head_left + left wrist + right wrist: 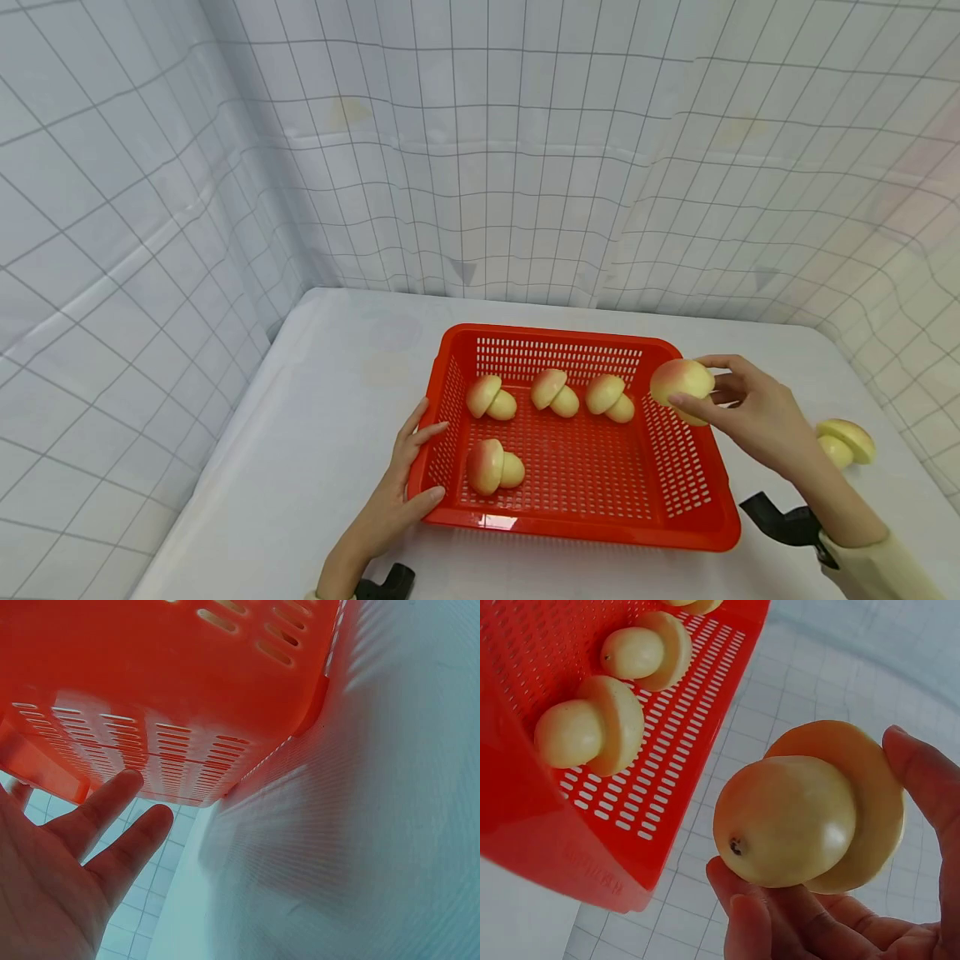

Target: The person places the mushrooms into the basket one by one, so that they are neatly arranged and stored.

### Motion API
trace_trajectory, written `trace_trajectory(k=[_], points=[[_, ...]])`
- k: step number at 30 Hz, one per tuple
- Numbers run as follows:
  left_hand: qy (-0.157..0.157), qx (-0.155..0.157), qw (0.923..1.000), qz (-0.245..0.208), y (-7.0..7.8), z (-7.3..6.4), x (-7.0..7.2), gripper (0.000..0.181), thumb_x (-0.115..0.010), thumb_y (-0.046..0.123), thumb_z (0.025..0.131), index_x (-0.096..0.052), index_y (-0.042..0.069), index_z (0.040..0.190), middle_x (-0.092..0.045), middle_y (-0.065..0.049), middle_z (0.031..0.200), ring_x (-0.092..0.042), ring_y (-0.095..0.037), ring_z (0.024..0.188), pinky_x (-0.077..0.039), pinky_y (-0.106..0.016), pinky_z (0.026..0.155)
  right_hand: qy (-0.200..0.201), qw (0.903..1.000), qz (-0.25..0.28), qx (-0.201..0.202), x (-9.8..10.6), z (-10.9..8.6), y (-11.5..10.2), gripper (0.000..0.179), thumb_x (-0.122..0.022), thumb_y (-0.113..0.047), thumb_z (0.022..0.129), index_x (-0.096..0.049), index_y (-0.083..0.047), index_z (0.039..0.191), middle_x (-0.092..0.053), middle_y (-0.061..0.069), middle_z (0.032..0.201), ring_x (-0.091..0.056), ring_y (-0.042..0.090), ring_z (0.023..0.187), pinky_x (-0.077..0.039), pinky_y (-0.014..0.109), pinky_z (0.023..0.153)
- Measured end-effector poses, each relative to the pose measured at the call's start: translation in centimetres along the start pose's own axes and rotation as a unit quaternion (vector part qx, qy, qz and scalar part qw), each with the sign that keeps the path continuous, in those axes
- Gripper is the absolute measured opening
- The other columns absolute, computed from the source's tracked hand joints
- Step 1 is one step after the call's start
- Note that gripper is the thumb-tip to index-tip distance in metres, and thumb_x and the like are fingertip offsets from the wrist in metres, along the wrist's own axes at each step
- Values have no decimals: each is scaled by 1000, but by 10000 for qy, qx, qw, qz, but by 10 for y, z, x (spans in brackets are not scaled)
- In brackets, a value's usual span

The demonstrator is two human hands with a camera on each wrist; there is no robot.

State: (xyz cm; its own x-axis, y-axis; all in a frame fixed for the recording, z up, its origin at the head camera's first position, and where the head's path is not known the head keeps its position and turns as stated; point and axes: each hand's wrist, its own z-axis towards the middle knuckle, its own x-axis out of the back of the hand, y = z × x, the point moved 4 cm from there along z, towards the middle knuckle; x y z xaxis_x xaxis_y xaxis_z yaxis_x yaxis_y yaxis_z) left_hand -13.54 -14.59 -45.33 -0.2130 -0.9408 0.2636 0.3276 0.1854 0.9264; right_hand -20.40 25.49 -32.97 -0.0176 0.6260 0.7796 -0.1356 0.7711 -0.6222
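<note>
In the head view, a red plastic basket (577, 527) stands on the table, holding several toy mushrooms with yellow stems and red-tinged caps; one mushroom (486, 467) lies near its front left corner. My left hand (393, 483) grips the basket's left rim, thumb lapped over the edge. The left wrist view shows two spread fingers of the left hand (90, 862) along the slotted outer wall. Above the basket's right rim, my right hand (757, 408) holds another mushroom (682, 381) by its cap. Its stem faces the camera in the right wrist view.
One more mushroom (846, 442) lies on the white tabletop (322, 400) to the right of the basket, partly behind my right forearm. White grid-patterned cloth (465, 167) hangs behind the table and along both sides.
</note>
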Motion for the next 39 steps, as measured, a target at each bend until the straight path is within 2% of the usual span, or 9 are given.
trace_trajectory(k=[6,15,21,31,39], points=[[4,40,10000,-70,-2,-1,0,65,-60,13,85,-34,14,144,4,6,157,-5,-35,139,-44,-46,92,-407,9987,-68,291,-3,9,-17,63,-72,-50,79,-50,-13,126,-68,3,88,-61,22,87,-45,38,70],[46,74,10000,-19,-2,0,0,64,-60,14,85,-34,13,143,3,7,157,-5,-35,139,-45,-50,91,-1122,9903,632,520,-18,22,-35,58,-76,-46,76,-53,-15,120,-68,0,90,-62,19,85,-48,38,71],[68,82,9999,-78,-2,-1,-1,65,-61,14,84,-35,12,143,3,7,157,-4,-36,139,-45,-50,90,-1479,9851,606,642,-32,30,-44,59,-78,-44,75,-55,-12,119,-66,1,85,-61,19,80,-48,37,69],[19,38,10000,-60,-1,0,0,65,-60,13,84,-34,12,144,4,7,157,-4,-36,139,-45,-48,91,-2224,9712,632,583,-62,42,-50,61,-81,-42,72,-55,-10,117,-64,3,90,-61,22,82,-51,37,68],[-9,63,10000,-77,-3,-1,0,65,-60,13,85,-34,13,144,4,7,157,-5,-35,139,-45,-45,92,-2458,9659,489,648,-81,44,-54,59,-82,-41,71,-57,-11,114,-62,4,95,-61,23,86,-52,33,66]])
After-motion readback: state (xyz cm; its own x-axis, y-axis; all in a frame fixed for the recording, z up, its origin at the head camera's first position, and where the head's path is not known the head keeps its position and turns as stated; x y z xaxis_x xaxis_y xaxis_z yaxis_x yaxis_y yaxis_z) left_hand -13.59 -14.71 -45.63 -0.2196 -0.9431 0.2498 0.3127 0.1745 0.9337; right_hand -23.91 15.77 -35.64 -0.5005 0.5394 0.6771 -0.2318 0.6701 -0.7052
